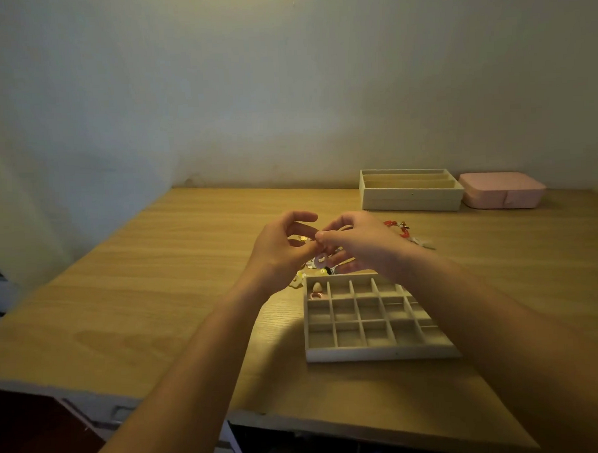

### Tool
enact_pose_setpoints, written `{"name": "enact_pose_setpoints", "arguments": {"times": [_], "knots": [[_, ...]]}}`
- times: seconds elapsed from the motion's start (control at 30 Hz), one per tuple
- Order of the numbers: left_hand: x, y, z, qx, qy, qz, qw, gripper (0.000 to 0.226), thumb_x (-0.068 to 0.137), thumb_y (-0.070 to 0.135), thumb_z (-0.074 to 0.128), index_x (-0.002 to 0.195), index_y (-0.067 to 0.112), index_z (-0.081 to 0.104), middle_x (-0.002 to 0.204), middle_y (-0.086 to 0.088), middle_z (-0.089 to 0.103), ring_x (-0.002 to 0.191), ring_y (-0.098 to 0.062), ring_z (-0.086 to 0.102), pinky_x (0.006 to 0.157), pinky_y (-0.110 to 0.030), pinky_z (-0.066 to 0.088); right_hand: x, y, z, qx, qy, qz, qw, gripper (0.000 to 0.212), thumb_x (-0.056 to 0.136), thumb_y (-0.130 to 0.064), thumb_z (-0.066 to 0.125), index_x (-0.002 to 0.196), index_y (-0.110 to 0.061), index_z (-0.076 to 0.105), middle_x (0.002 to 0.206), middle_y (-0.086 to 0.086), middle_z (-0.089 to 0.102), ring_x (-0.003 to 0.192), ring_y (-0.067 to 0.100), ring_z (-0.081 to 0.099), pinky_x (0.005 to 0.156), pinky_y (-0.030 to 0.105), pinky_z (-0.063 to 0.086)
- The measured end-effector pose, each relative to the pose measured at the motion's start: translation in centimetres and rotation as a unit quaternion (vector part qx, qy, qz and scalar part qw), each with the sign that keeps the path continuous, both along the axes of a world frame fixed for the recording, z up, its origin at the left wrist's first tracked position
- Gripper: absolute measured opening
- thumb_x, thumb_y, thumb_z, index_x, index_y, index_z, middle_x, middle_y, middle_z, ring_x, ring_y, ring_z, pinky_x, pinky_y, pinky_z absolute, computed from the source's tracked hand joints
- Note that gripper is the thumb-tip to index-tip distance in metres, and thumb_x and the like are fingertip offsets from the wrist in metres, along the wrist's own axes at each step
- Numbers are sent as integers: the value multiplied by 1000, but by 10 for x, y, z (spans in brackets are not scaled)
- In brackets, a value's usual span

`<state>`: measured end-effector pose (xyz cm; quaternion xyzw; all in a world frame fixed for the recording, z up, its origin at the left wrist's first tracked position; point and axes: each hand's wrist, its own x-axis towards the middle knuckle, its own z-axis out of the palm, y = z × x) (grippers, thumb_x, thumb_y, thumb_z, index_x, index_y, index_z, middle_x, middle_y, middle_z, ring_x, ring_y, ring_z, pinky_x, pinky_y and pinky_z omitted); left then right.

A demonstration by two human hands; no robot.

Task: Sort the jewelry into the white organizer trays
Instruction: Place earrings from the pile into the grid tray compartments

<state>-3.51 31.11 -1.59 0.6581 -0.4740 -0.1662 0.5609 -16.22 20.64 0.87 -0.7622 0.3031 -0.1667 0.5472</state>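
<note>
Head view: small gold piece (303,238) at mid-frame, pinched between left hand (278,251) and right hand (363,247), fingertips meeting, probably to free it before sorting. Jewelry pile (318,262) sits beneath on the desk (176,266), just above the grid tray (382,354). Slotted tray (409,199) is at upper right.

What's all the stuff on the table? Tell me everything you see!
table: one, light wood, under everything
grid tray: one, white, nearest the person
tray pieces: two, cream and pink, in the grid tray's far-left compartment
slotted tray: one, white, at the back by the wall
box: one, pink, right beside the slotted tray
pile: one, mixed colours, just beyond the grid tray
red piece: one, red, right of the pile
gold piece: one, gold, pinched between both hands
left hand: one, bare, above the pile
right hand: one, bare, above the pile
</note>
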Motion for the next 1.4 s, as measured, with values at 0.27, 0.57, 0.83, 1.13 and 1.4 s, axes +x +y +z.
{"name": "enact_pose_setpoints", "arguments": {"times": [0.27, 0.57, 0.83, 1.13, 1.4], "knots": [[0, 4, -9, 6, -4, 12, 1000, 45, 80, 13, 83, 117, 24, 60, 98, 2, 73, 85, -25, 71, 75, -33, 60, 0, -2, -3, 124, 0, 20, 992, 19, 94, -6, 68, 110, 5, 69, 94, 20, 73, 76, 23, 73, 71, 32, 60], [-2, 7, -20, 9, 117, 9, 993, 23, 94, 16, 68, 114, 8, 59, 97, -9, 70, 69, -11, 69, 65, -27, 56, -1, -4, -9, 170, -51, 38, 983, 11, 100, -7, 60, 102, -2, 69, 91, 16, 69, 86, 25, 66, 81, 36, 57], [3, 10, -28, 42, 178, -26, 983, 22, 90, 8, 71, 110, 2, 64, 90, -13, 75, 72, -17, 70, 62, -22, 56, -1, -5, -16, 156, -54, 11, 986, 12, 101, -9, 59, 102, -2, 69, 90, 12, 71, 81, 21, 65, 72, 32, 55], [13, 9, -35, 116, 28, 18, 993, 10, 72, 23, 89, 73, 23, 78, 70, -1, 74, 66, -11, 63, 63, -36, 52, -8, -7, -29, -66, 60, 7, 996, 8, 96, -18, 69, 102, -14, 72, 93, 3, 72, 77, 11, 64, 62, 23, 54], [5, 5, -33, 241, -166, 48, 955, 14, 78, 38, 83, 86, 27, 81, 73, 13, 67, 71, -4, 59, 60, -23, 41, -5, -6, -39, -156, 101, 32, 982, 3, 91, -18, 75, 95, -17, 75, 89, 2, 74, 75, 11, 69, 61, 22, 56]]}}
